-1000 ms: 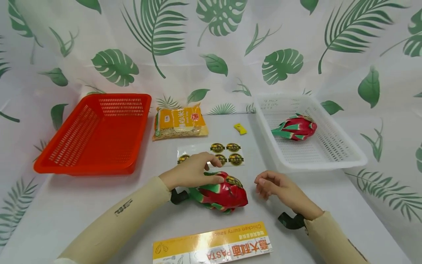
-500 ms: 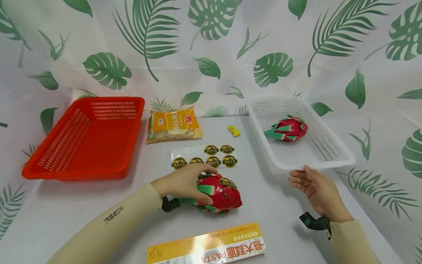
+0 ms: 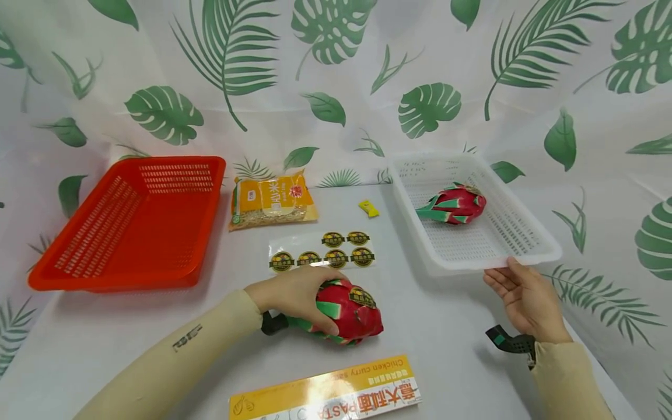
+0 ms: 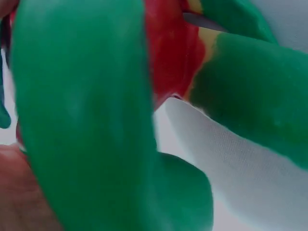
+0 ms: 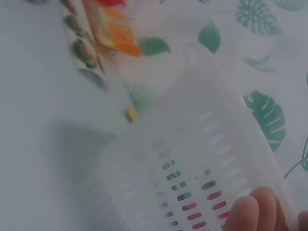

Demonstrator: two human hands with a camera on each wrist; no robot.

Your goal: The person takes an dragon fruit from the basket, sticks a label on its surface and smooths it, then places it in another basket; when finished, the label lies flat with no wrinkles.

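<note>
My left hand (image 3: 296,294) curls around a red dragon fruit (image 3: 362,324) with green scales, which lies on the table and bears a black-and-gold round sticker (image 3: 363,297). Close up in the left wrist view, its green scales (image 4: 86,115) hide most of the hand. At the white basket (image 3: 438,254), my right hand (image 3: 535,300) pinches the near rim, thumb on top and fingers against the outer wall. The right wrist view shows those fingers (image 5: 243,214) touching the slotted wall. Inside that basket lies a second dragon fruit (image 3: 457,204), with no sticker visible on it.
A red basket (image 3: 202,256) stands at the left. Behind the hands are an orange grain bag (image 3: 273,201), a small yellow wrapped candy (image 3: 369,208) and a sticker sheet (image 3: 310,239). A pasta box (image 3: 325,391) lies at the near edge. A leaf-print curtain (image 3: 336,58) hangs behind.
My right hand has moved right and forward from beside the dragon fruit to the white basket's near rim and now grips it. My left hand has tightened around the fruit. The view has shifted slightly.
</note>
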